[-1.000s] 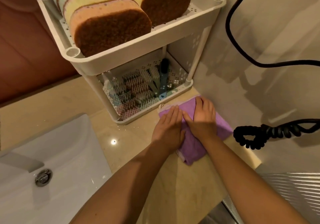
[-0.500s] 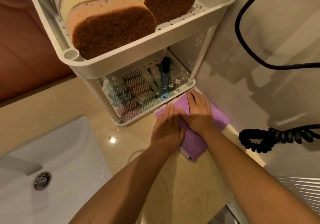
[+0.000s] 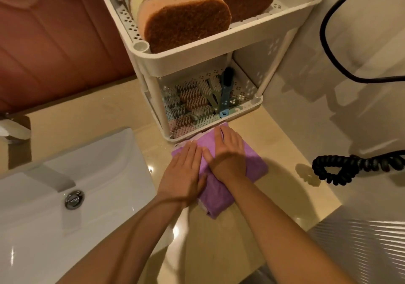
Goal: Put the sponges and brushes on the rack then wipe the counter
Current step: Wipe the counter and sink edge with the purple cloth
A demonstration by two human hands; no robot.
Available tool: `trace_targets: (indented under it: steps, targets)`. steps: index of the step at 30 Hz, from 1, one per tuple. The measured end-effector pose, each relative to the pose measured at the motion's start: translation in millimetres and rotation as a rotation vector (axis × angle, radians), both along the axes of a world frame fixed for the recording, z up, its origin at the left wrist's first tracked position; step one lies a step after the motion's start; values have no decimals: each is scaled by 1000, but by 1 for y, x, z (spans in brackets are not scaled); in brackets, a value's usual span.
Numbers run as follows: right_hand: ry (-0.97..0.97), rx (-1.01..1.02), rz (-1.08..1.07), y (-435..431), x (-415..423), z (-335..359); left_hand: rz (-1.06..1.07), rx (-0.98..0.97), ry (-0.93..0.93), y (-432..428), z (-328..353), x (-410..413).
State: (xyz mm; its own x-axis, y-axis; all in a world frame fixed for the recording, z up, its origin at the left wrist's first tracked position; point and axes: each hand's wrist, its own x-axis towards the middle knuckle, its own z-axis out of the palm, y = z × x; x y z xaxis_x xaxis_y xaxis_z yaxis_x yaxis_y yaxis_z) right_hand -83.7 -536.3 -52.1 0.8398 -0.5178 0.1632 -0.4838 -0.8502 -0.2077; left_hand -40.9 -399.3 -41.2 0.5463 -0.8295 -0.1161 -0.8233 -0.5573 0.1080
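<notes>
Head view: we have both hands flat on the purple cloth [image 3: 256, 163]. The left hand [image 3: 186, 174] and right hand [image 3: 230, 158] lie side by side, fingers straight and close together, palms pressing down, no pinch.

- The cloth is folded and lies on the counter [image 3: 285, 143], directly under both palms. Its far edge, just past the fingertips, touches the rack [image 3: 197, 58] base.
- Sponges [image 3: 186, 22] sit on the top shelf and brushes [image 3: 192, 101] on the bottom shelf, both beyond the fingertips. We judge the rack step done and wiping in hand.
- Handling: the cloth looks soft, light and limp, so it will bunch or unfold if dragged by one edge. Flat palm pressure over the middle of the fold is the right hold. The counter looks glossy, so we expect the cloth to slide easily.
- The sink [image 3: 98, 174] is to the left of the left hand.
- The coiled cord [image 3: 341, 167] is well to the right of the right hand. We should steer wide strokes clear of it.
</notes>
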Motion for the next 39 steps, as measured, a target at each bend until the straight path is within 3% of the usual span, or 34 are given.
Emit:
trace_targets:
  steps: [4, 7, 11, 16, 21, 26, 30, 39]
  targets:
    - [-48, 22, 50, 31, 2, -1, -19, 44, -85, 35, 0, 5]
    - [24, 6, 52, 57, 3, 1, 14, 90, -85, 60, 3, 4]
    - [170, 1, 124, 95, 6, 10, 80, 45, 34, 99, 0, -1]
    - [150, -25, 308, 112, 2, 7, 180, -127, 155, 123, -1, -24]
    - [177, 29, 349, 110, -16, 8, 247, -87, 202, 120, 8, -52]
    - [209, 19, 224, 114, -48, 5, 219, -147, 264, 121, 6, -83]
    - [164, 61, 97, 129, -80, 6, 186, -83, 268, 132, 6, -108]
    - [272, 168, -48, 163, -132, 5, 26, -5, 43, 166, 0, -131]
